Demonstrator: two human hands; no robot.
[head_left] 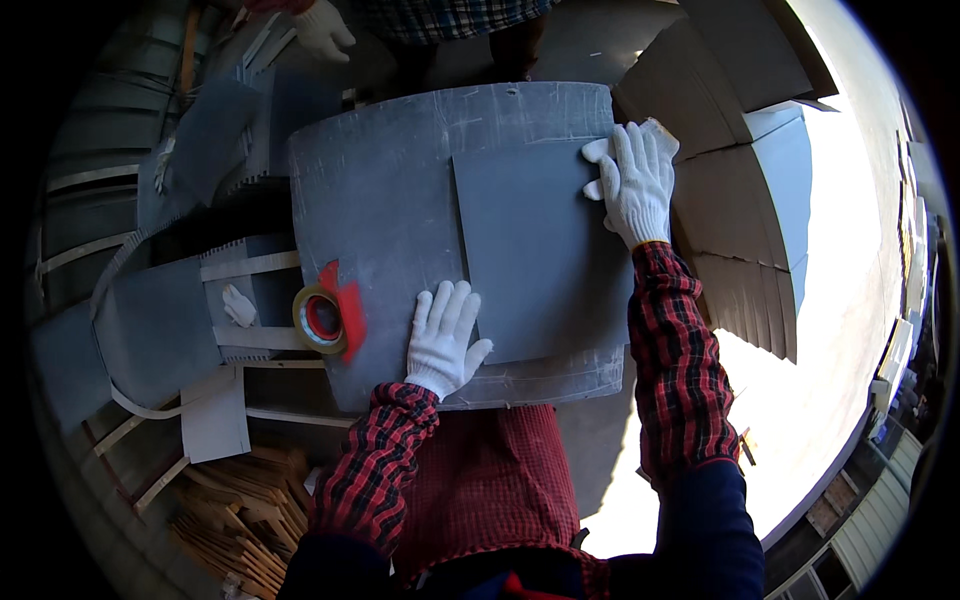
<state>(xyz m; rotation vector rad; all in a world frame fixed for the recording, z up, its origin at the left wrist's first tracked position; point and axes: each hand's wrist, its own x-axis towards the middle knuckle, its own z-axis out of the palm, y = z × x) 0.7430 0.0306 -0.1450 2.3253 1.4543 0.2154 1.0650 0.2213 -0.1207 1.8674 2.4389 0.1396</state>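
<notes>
A smooth dark grey sheet point(545, 250) lies on the scuffed grey board of the worktable point(375, 190). My right hand point(640, 185), in a white knit glove, is at the sheet's far right corner. Under its stretched fingers it holds a bunched white cloth point(660, 138), which looks like a spare glove; its ends stick out on both sides. My left hand point(445, 340), gloved too, rests flat by the sheet's near left edge, fingers spread and nothing in them. Left of it, a tape roll in a red dispenser point(325, 315) sits at the board's left edge.
Stacked grey sheets point(740, 200) stand to the right. On the left, more grey panels point(160, 315) lie about a rack with pale straps point(255, 265). Flat brown cardboard pieces point(245, 510) are piled low at left. Across the table stands another person, whose gloved hand point(322, 30) shows.
</notes>
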